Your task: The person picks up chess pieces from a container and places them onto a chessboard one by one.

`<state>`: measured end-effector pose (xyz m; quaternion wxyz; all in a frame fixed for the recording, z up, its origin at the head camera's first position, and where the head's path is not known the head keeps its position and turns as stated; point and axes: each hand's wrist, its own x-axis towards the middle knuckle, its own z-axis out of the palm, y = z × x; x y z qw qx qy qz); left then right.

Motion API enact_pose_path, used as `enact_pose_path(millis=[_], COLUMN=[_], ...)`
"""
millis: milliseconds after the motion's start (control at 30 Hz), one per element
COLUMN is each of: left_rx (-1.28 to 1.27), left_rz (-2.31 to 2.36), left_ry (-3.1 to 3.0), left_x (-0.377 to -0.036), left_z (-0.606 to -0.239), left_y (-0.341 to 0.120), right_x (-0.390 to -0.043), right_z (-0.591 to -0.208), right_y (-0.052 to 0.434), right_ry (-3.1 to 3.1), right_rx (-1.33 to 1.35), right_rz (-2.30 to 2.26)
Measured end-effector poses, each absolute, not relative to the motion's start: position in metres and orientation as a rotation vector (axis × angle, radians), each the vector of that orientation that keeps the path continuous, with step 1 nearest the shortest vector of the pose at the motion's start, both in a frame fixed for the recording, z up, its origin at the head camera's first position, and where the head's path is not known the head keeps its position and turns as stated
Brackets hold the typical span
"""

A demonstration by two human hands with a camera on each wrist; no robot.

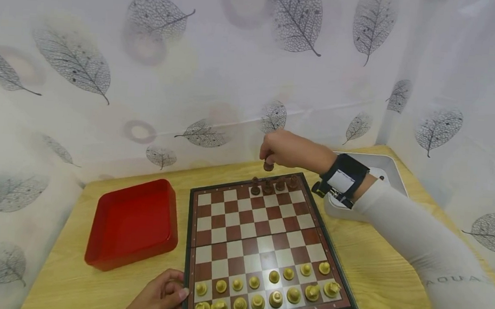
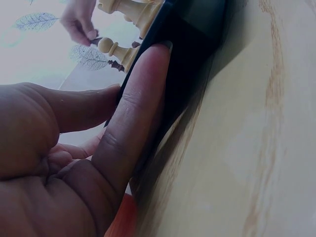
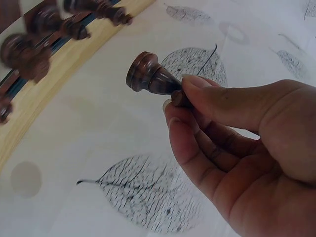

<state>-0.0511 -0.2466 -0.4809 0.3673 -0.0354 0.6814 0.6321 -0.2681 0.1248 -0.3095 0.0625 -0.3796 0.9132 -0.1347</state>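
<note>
The right hand (image 1: 283,149) is pinching a dark chess piece (image 1: 268,166) by its top between thumb and curled fingertips, holding it in the air just above the far edge of the chessboard (image 1: 267,244). The left hand (image 1: 160,298) is resting against the board's near corner, fingers fairly straight and pressing its dark rim. Only the right wrist view is showing the piece's round base (image 3: 143,74).
</note>
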Motion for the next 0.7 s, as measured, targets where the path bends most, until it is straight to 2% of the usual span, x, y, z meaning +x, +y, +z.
enact_pose_path(millis=[700], left_rx=[-0.097], left_rz=[1.65], left_ry=[1.728], left_x=[-0.051], left_z=[-0.48], left_y=[-0.248], right_x=[-0.277], right_z=[-0.327], right_y=[0.053], right_ry=[2.673], right_rx=[-1.231], right_rz=[-0.351])
